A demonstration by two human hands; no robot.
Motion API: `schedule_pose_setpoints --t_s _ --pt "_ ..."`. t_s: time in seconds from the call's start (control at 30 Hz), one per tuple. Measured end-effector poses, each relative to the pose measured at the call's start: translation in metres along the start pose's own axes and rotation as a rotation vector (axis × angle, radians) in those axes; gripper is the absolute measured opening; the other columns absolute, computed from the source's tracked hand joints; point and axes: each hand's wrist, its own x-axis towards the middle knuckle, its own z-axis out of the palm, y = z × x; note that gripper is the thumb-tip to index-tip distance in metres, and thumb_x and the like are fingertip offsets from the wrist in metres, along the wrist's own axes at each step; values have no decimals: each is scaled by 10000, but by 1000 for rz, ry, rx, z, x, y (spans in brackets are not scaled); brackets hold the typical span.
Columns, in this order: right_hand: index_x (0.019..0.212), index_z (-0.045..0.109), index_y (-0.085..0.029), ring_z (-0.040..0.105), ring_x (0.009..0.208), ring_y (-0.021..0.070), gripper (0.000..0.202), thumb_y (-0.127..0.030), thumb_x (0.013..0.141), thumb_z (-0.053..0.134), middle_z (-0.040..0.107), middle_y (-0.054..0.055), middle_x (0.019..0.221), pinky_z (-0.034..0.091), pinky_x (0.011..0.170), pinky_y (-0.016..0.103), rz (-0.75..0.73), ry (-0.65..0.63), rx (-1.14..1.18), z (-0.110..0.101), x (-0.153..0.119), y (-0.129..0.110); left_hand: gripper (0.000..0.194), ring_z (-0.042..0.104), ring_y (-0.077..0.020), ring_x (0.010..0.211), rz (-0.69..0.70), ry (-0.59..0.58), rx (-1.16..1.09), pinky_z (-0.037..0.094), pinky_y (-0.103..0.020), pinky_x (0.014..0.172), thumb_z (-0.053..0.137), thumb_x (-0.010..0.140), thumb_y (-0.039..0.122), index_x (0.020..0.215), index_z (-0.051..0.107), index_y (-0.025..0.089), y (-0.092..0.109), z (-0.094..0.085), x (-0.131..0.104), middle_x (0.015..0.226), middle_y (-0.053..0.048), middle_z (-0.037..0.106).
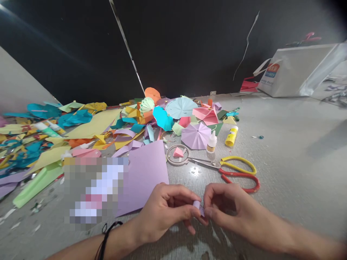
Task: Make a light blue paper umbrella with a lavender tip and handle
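A small curled strip of purple paper (pixel 197 204) is pinched between the thumb and fingers of my left hand (pixel 169 209). My right hand (pixel 230 209) meets it from the other side, thumb and forefinger closed on the strip's right end. Left of my hands lies a flat sheet of purple paper (pixel 146 173). Just beyond them are scissors (pixel 217 164) with one yellow and one red handle, their blades pointing left. By the blade tips sits a roll of tape (pixel 168 155) with a pink paper scrap (pixel 178 152) inside its ring.
A small white glue bottle (pixel 211 143) and a yellow glue stick (pixel 231 136) stand past the scissors. Pleated paper discs, among them a purple one (pixel 193 135), and coloured scraps (pixel 48 155) cover the left and back. A white bag (pixel 292 68) is at the far right.
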Motion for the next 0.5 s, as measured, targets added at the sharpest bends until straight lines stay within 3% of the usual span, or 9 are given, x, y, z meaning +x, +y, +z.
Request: schedule_pose_setpoints --t_s 0.23,0.33,0.5 --pt "876 602 -160 475 677 90 197 -322 953 682 675 21 865 357 584 203 60 -91 130 -3 2 -8 136 814 -220 761 -9 -33 37 660 -204 586 856 810 144 935 812 113 0 0 -2 810 -97 828" --pt "869 590 -162 423 592 66 232 -363 939 681 638 -1 807 339 514 175 104 -124 202 -4 2 -11 135 813 -216 763 -19 -36 61 653 -200 589 852 815 153 938 811 118 0 1 -3 813 -94 828" --pt "836 608 -161 451 528 50 219 -358 874 694 615 -20 746 380 493 167 143 -143 253 -4 4 -12 134 793 -182 708 4 -50 196 638 -194 603 838 831 189 953 818 135 1 2 -7 825 -91 831"
